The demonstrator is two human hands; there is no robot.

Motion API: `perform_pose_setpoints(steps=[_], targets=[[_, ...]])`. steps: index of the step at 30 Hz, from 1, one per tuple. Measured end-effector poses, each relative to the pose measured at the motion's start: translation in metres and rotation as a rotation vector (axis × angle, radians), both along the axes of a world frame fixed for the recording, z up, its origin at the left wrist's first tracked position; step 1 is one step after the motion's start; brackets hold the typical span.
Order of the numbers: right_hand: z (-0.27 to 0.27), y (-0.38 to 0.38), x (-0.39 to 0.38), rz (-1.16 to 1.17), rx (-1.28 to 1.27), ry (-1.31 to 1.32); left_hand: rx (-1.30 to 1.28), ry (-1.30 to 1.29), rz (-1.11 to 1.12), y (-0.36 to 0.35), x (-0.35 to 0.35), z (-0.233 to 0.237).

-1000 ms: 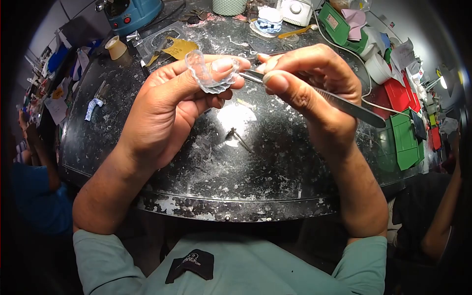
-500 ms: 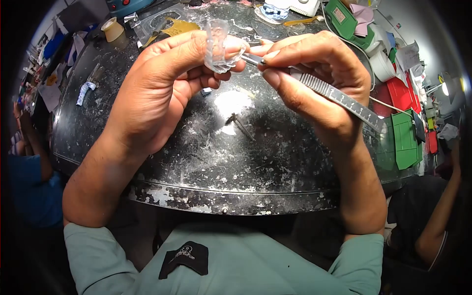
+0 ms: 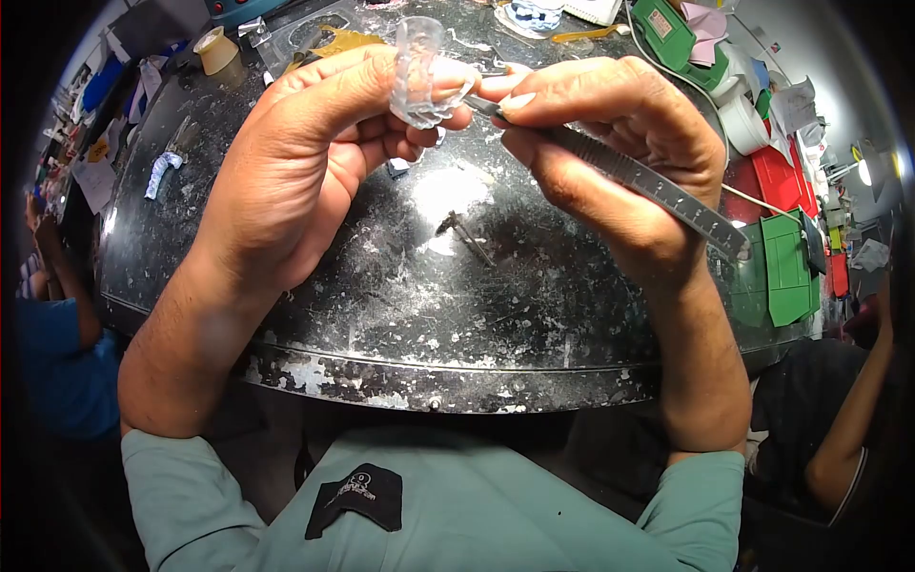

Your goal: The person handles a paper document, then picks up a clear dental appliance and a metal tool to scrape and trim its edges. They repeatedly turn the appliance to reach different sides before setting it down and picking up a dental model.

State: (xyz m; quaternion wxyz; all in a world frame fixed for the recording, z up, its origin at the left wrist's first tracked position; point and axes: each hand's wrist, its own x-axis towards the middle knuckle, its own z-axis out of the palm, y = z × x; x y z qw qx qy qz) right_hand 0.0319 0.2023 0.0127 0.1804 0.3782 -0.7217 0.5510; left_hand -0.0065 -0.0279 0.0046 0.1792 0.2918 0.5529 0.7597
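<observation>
My left hand (image 3: pixel 291 157) is closed around a clear plastic dental aligner (image 3: pixel 416 81), pinching it between thumb and fingers with its curved arch upright. In my right hand (image 3: pixel 629 143) is a scalpel (image 3: pixel 667 191), a flat metal handle with ruler marks, gripped like a pen. Its blade end points left and lies right at the aligner's lower right edge. The fingertips of both hands nearly meet there, above the table. Below them a thin dark tool (image 3: pixel 467 238) rests on the worn black tabletop (image 3: pixel 448 324).
A blue-and-white curved piece (image 3: pixel 164 174) lies at the left, with a cream spool-shaped object (image 3: pixel 215 52) behind it. Green trays (image 3: pixel 789 272) and a red container (image 3: pixel 783 181) stand at the right. People sit on both sides; one wears a blue shirt (image 3: pixel 57 367).
Both hands have risen slightly with the aligner and scalpel. The scalpel handle has turned a little, so its marked face looks darker.
</observation>
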Motion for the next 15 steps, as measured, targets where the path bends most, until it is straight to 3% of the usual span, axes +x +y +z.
perform_pose_setpoints(steps=[4, 15], targets=[[0.0003, 0.003, -0.0046, -0.007, 0.09, 0.128, 0.018, -0.022, 0.007, -0.0001, -0.0002, -0.0027], [0.0003, 0.0028, -0.0026, -0.033, 0.082, 0.132, 0.023, 0.018, 0.01, -0.0008, -0.0015, -0.0018]])
